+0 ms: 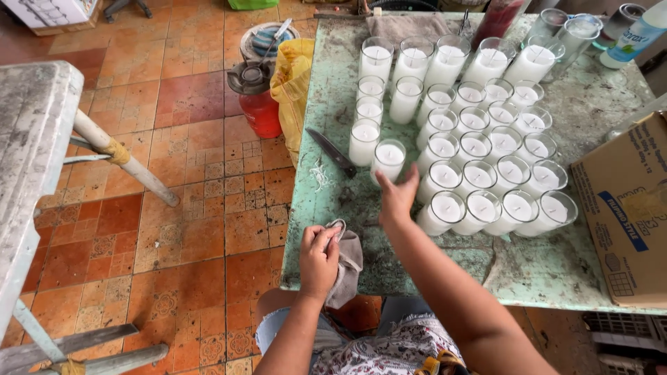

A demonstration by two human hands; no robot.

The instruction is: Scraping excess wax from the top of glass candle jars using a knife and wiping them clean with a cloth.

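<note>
Grey cloth (345,267) is bunched in the left hand (318,258), fingers curled shut around its upper edge while the rest hangs over the table's near edge. The right hand (397,199) reaches forward with fingers half open, their tips touching the base of one white glass candle (388,160); whether they have closed on it I cannot tell, since the palm hides the contact. That candle stands at the near left corner of the group, just beside another single jar (363,141) and close to the packed rows of filled jars (495,177). A dark knife (331,152) lies just left of it on the worn green table (326,229), with white wick scraps (319,173) nearby. Judging from this, a good grasp would wrap low around the glass, lift straight up clear of its neighbours and the blade, and keep it upright when the cloth meets it.
</note>
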